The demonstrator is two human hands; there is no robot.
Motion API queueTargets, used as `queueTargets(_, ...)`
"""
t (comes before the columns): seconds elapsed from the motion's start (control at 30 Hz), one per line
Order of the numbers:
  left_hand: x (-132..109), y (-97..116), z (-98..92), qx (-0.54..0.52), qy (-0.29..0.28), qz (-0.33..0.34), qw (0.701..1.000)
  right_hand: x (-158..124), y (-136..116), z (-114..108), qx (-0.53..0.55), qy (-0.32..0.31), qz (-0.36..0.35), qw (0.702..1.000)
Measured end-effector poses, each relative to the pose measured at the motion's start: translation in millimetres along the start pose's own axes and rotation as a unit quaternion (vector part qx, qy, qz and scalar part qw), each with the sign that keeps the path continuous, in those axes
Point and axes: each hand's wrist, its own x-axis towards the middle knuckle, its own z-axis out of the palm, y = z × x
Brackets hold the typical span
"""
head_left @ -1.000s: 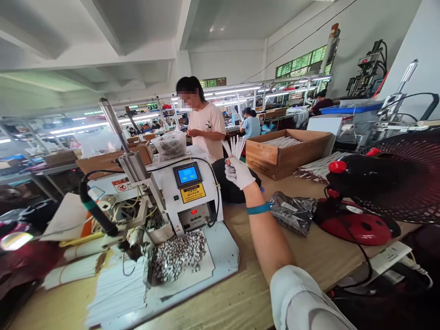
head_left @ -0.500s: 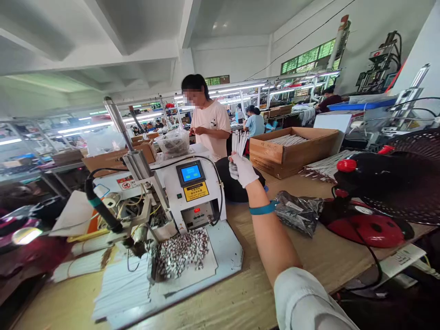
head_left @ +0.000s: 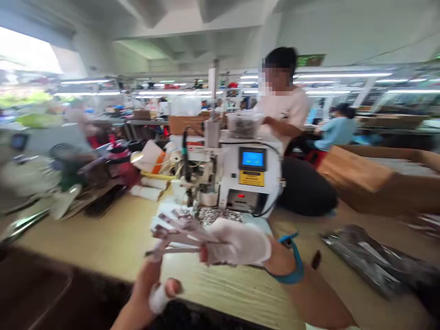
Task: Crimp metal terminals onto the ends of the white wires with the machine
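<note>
Heavy blur. Left grip (head_left: 147,295): bare, white wrap (head_left: 158,298) on one finger, part closed, just under strip tips; contact unclear. Risk there: tips snagging on those fingers, or bending if pushed. White strips (head_left: 182,236): loose fan, long axis near level, tips pointing left, tails buried in right grip (head_left: 237,243). Right grip: gloved, closed firmly on strip tails, above counter (head_left: 240,293). Risk: pinch loosening, strips sliding out, dropping onto counter or clip pile (head_left: 216,215) just beyond grip. Machine (head_left: 252,183) farther beyond grip, apart from tips. Right of grip: foil bag (head_left: 364,261), well apart from strips.
</note>
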Motion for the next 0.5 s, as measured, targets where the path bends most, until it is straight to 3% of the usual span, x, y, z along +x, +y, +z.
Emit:
queueTargets(0.03,1,7,9.5,-0.032,-0.018,-0.003,0.999,9,9,20,0.009,-0.068,0.009,0.998)
queueTargets(0.07,3,13,17.5,-0.059,0.009,-0.025,0.998,16,18,38,0.020,-0.125,0.020,0.992)
queueTargets(0.13,10,21,27.1,-0.090,0.060,-0.107,0.988,26,33,64,0.058,-0.167,0.059,0.983)
queueTargets(0.23,17,24,28.8,-0.127,0.109,-0.101,0.981,30,39,82,0.113,-0.122,0.117,0.979)
queueTargets(0.37,17,21,31.1,-0.139,0.108,-0.053,0.983,17,31,89,0.099,-0.015,0.132,0.986)
queueTargets(0.5,8,14,43.8,-0.126,0.097,-0.090,0.983,-11,42,94,0.046,0.117,0.134,0.983)
